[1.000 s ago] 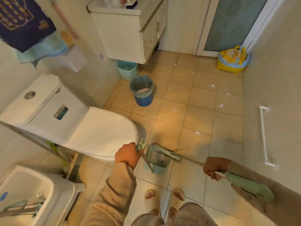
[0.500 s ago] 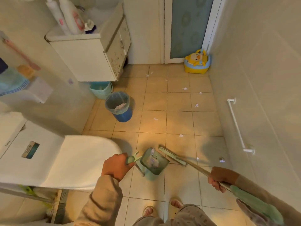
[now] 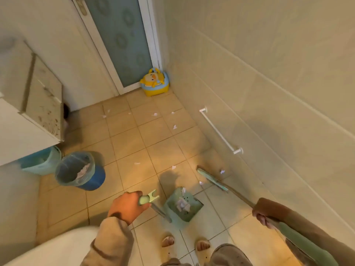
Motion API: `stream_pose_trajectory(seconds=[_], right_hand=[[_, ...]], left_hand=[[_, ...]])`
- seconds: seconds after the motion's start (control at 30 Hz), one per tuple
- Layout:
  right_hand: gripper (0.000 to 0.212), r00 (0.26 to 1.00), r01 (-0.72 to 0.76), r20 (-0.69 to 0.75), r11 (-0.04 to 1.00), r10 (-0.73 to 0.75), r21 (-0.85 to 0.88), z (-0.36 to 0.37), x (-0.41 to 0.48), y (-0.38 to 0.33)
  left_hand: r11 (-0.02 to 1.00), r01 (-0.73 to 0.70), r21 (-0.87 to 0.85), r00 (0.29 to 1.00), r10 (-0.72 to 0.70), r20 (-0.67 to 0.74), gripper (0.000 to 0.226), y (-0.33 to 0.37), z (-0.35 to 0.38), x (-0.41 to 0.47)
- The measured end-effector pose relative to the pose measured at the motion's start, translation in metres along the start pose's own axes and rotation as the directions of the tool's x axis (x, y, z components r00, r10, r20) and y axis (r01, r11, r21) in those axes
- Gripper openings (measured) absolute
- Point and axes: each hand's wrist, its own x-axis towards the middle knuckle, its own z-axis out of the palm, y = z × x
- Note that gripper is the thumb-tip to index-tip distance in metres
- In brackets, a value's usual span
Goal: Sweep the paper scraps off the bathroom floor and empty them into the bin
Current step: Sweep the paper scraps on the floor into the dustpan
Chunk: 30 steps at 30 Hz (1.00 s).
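Observation:
My left hand [image 3: 127, 206] grips the pale green handle of a long-handled dustpan [image 3: 183, 205], which sits on the tan floor tiles and holds some white scraps. My right hand [image 3: 262, 215] grips the broom handle; the green broom head [image 3: 212, 179] rests on the floor near the right wall. Several white paper scraps [image 3: 173, 167] lie scattered over the tiles, some by the broom head, others further off toward the door. The blue bin [image 3: 80, 172], lined with a clear bag and holding paper, stands to the left.
A white cabinet [image 3: 28, 120] hangs at left with a teal basin [image 3: 41, 162] under it. A yellow duck potty [image 3: 154, 83] sits by the frosted door [image 3: 123, 39]. A white rail [image 3: 220, 131] runs along the right wall. The toilet lid [image 3: 57, 248] is at bottom left.
The view has swung right and up, away from the toilet toward the door. The broom head has moved right toward the wall. Both hands keep their grips.

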Motion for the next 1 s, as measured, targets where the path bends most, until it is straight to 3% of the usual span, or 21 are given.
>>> stream_pose_trajectory(seconds=[0.17, 0.33, 0.43, 0.57, 0.67, 0.73, 0.77, 1.0], right_hand=[[0.050, 0.994, -0.052, -0.087, 0.996, 0.058, 0.067, 0.014, 0.002, -0.016], [0.037, 0.981, -0.075, -0.172, 0.995, 0.085, 0.060, 0.041, 0.027, -0.057], [0.035, 0.992, -0.088, -0.088, 0.996, 0.090, 0.029, 0.070, 0.040, -0.066], [0.016, 0.990, -0.131, 0.039, 0.987, 0.134, -0.090, 0.106, 0.025, -0.060], [0.041, 0.987, -0.106, 0.109, 0.984, 0.122, -0.144, 0.133, 0.011, -0.048], [0.032, 0.976, -0.087, 0.185, 0.984, 0.115, -0.153, 0.141, 0.001, -0.044], [0.020, 0.976, -0.073, 0.191, 0.983, 0.105, -0.167, 0.141, -0.006, -0.045], [0.040, 0.986, -0.052, 0.148, 0.985, 0.076, -0.162, 0.079, -0.033, -0.041]], left_hand=[[0.981, -0.138, 0.135, 0.990, 0.139, 0.007, 0.039, 0.004, -0.023, 0.037], [0.966, -0.194, 0.170, 0.980, 0.199, -0.013, 0.041, 0.004, -0.025, 0.054], [0.962, -0.222, 0.156, 0.972, 0.231, -0.038, 0.041, 0.005, -0.023, 0.062], [0.965, -0.227, 0.130, 0.972, 0.233, -0.035, 0.042, 0.008, -0.024, 0.073], [0.961, -0.242, 0.134, 0.969, 0.247, -0.017, 0.045, 0.015, -0.029, 0.080], [0.958, -0.251, 0.137, 0.966, 0.257, -0.028, 0.044, 0.021, -0.033, 0.082], [0.959, -0.248, 0.139, 0.966, 0.256, -0.041, 0.044, 0.023, -0.034, 0.083], [0.971, -0.211, 0.113, 0.969, 0.223, -0.106, 0.044, 0.036, -0.039, 0.079]])
